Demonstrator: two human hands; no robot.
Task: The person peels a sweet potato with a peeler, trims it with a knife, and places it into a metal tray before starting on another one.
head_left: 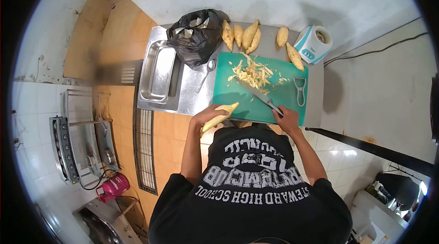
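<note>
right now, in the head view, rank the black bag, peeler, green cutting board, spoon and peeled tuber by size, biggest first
1. Green cutting board
2. Black bag
3. Peeled tuber, partly covered by the left hand
4. Peeler and spoon: too alike to rank

At my table (188, 94) I count six unpeeled tubers (282, 37), one peeled tuber (229, 107). I also count one knife (259, 93), one peeler (300, 88), one spoon (211, 65), one cutting board (282, 65), one heap of peelings (254, 73), one black bag (195, 45), one blue-and-white appliance (309, 48), one metal basin (153, 77).
</note>
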